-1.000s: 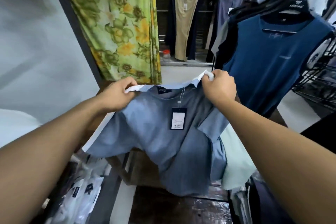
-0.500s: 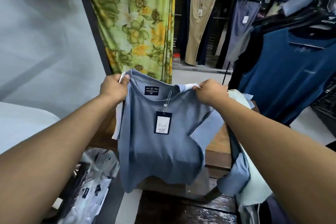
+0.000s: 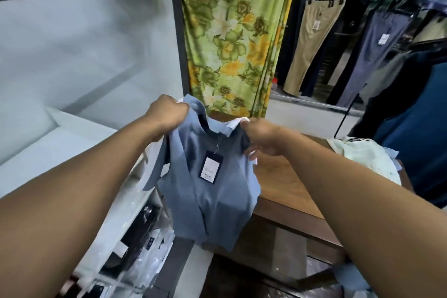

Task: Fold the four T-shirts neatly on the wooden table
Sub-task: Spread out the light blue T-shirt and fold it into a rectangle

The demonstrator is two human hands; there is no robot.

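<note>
Gripping the blue T-shirt (image 3: pixel 212 191) by its shoulders at frame centre, left hand (image 3: pixel 167 113) and right hand (image 3: pixel 261 138) hold it hanging at the wooden desk (image 3: pixel 285 184) edge. Laying it flat, shoulders level, should ease folding.

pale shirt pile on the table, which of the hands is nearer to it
Right. The right hand grips the blue shirt just left of the pale shirt pile; the left hand is farther left.
</note>
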